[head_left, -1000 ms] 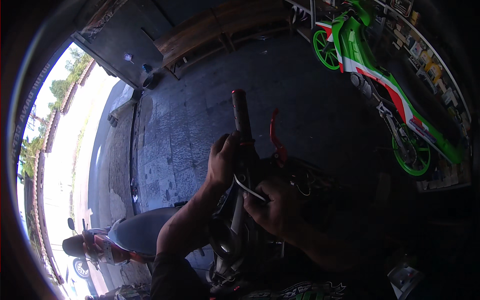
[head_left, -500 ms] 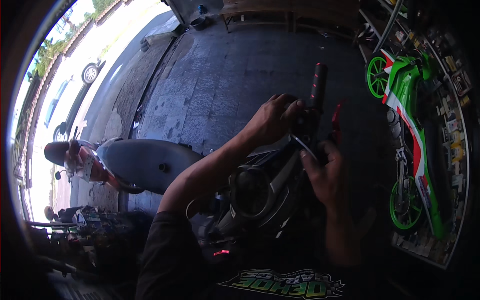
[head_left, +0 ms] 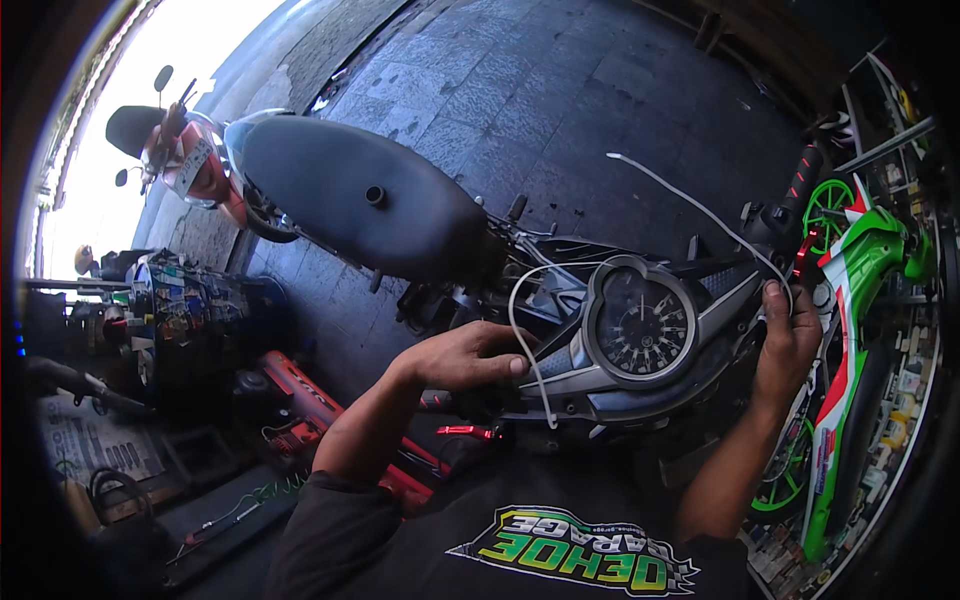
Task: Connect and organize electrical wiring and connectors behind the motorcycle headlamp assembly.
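Note:
My left hand [head_left: 470, 355] is at the left of the motorcycle's dashboard, fingers loosely apart beside one length of a thin white cable [head_left: 712, 218]. My right hand [head_left: 785, 345] is closed on the cable at the dashboard's right end, below a black grip [head_left: 800, 180] and a red lever [head_left: 806, 250]. The cable's upper end sticks out toward the floor; another loop hangs over the dashboard's left side. The round instrument cluster [head_left: 640, 318] sits between my hands. A second red lever [head_left: 465, 431] is near my left wrist.
A red scooter [head_left: 200, 170] with a black seat [head_left: 355, 200] stands at upper left, beside the bright doorway. A green motorcycle [head_left: 860, 260] stands at right by crowded shelving. Parts, a dark drum [head_left: 200, 320] and red equipment [head_left: 310, 400] fill the lower left.
My view has turned down onto the dashboard. My left hand has left the right-side handlebar and moved leftward along the dashboard; the white cable now shows as long loose lengths.

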A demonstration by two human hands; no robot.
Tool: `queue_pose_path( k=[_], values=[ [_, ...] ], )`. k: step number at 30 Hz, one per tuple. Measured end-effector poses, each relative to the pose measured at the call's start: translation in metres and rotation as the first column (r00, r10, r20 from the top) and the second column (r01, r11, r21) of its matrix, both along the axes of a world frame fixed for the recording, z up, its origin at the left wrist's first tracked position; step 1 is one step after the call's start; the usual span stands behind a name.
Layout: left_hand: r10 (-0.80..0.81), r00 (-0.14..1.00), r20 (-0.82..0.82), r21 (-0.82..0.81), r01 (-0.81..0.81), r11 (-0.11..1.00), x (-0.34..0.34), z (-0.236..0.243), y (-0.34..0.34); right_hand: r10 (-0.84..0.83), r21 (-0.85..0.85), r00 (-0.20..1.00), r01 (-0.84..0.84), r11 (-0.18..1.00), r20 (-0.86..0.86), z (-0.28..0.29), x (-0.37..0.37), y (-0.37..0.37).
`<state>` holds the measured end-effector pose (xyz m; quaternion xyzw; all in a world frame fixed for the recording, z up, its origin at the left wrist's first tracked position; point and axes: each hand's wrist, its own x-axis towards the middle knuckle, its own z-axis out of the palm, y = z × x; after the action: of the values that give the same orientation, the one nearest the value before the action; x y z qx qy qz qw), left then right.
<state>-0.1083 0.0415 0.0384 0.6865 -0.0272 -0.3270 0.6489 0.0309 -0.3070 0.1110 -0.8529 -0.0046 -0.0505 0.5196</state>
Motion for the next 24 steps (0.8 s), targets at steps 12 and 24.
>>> queue_pose_path(
  k=[12,24],
  values=[
    [-0.019,0.993,0.118,-0.028,0.023,0.999,-0.011,0.004,-0.024,-0.042,0.114,0.989,0.026,0.993,0.14,-0.008,0.008,0.003],
    [-0.171,0.963,0.209,0.183,0.133,0.974,0.02,0.014,-0.036,-0.316,0.225,0.931,0.272,0.935,0.186,-0.018,-0.04,-0.009]
  ],
)
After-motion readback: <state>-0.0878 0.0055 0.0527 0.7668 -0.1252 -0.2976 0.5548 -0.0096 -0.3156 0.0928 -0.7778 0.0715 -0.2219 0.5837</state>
